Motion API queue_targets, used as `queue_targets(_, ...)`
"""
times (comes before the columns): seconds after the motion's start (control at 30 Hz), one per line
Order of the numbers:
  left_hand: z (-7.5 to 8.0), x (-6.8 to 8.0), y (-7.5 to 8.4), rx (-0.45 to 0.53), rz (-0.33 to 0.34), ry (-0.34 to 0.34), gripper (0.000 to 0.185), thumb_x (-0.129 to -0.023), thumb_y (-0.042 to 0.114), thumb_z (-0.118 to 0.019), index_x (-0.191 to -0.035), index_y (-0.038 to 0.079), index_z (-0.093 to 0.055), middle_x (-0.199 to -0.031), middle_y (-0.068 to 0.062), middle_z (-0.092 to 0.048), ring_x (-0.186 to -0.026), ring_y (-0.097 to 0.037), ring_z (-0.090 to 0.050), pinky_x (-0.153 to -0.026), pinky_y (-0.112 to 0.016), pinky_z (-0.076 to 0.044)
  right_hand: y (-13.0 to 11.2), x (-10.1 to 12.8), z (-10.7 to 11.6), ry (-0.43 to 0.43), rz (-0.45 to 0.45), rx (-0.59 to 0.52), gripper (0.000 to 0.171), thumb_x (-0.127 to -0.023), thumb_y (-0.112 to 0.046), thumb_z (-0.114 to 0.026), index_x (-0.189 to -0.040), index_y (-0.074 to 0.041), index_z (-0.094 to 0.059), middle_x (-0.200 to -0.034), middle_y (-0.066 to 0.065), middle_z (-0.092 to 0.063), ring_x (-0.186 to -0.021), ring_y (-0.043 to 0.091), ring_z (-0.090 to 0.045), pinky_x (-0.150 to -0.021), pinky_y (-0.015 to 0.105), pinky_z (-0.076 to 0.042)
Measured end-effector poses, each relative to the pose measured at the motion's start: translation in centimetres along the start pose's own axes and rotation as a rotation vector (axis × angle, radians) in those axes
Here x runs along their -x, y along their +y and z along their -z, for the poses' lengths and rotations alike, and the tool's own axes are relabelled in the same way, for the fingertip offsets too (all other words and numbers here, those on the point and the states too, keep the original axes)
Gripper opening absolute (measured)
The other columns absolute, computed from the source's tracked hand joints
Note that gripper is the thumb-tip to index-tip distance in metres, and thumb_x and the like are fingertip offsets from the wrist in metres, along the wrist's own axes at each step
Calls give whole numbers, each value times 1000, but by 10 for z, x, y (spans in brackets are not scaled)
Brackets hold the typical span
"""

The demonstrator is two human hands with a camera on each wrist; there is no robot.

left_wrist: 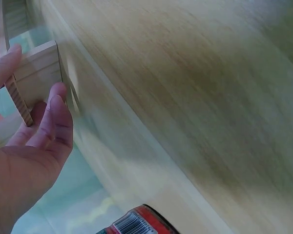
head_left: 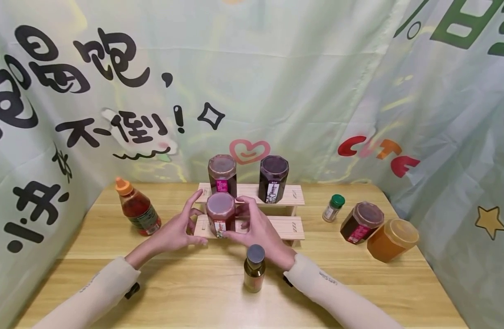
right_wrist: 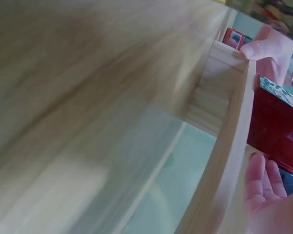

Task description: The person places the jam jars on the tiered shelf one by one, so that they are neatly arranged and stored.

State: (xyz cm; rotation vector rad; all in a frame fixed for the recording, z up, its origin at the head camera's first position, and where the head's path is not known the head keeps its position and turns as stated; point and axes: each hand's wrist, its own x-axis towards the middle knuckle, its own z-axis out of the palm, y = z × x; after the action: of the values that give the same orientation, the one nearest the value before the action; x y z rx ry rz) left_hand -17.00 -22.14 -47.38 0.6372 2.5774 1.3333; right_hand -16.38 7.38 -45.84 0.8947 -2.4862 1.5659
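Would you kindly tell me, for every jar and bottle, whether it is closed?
Red jar: closed
Rear left jar: closed
Rear right jar: closed
Dark jar at right: closed
Amber jar: closed
Sauce bottle: orange cap on
Green-topped bottle: closed
Grey-topped bottle: closed

From my end of the feed I take this for a small staged booth, dressed with kitchen goods. Pale green cloth [head_left: 309, 82] hangs behind the wood-grain bench [head_left: 170, 292] and down both its sides, creased and folded like a hung backdrop rather than a solid wall. Its print is cheerful: bold black characters [head_left: 23, 233], a pink heart [head_left: 249, 153], red and orange "CUTE" lettering [head_left: 389, 149], a yellow star [head_left: 490, 222]. On the bench I see pantry goods: octagonal jars [head_left: 221, 205], a red sauce bottle [head_left: 139, 208] with an orange cap, a green-capped shaker [head_left: 332, 209], and a two-step wooden rack [head_left: 292, 227]. Whether a home, a shop or a studio lies beyond the cloth, I cannot tell.
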Motion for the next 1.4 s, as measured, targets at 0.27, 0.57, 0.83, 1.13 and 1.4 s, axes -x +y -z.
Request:
queue_targets(0.27, 0, -2, 0, -43, 2, 1, 139, -83, 18, -99, -175, 36, 3, -142, -22, -65, -73, -21, -63, -59, -36, -56, -4, 7, 17, 50, 112, -49, 83, -88, -10, -95, -154, -5, -45, -124, 15, -68, -111, 40, -68, -92, 50, -61)
queue_targets(0.57, -1, -1, -4, -38, -14, 15, 137, -84, 24, -99, -176, 34, 2, -143, -26, -64, -71, -19, -65, -59, -36, -57, -3, 22, 33, 74, 122, -46, 69, -94, -7, -88, -151, -9, -50, -121, 17, -69, -111, 37, -69, -89, 48, -62)
queue_targets(0.83, -2, -2, -4, -26, 7, 28, 138, -83, 28, -100, -175, 38, 3, -142, -24, -64, -76, -21, -67, -63, -37, -59, -8, 33, 51, 108, 79, -55, 66, -98, -7, -83, -153, -4, -47, -124, 14, -69, -114, 31, -69, -90, 42, -61)
queue_targets(1.13, -2, -3, -4, -21, -10, 23, 141, -80, 20, -101, -175, 37, 2, -142, -26, -64, -75, -22, -66, -60, -36, -58, -14, 48, 78, 127, 71, -48, 69, -97, -3, -83, -155, -4, -45, -126, 15, -70, -117, 30, -68, -90, 39, -60)
queue_targets(1.4, -3, -3, -2, -18, -12, 33, 140, -81, 19, -101, -176, 35, 0, -141, -26, -65, -75, -22, -65, -59, -36, -57, -14, 65, 101, 199, 85, -28, 77, -95, 4, -81, -158, -5, -38, -129, 8, -69, -116, 30, -68, -88, 36, -60)
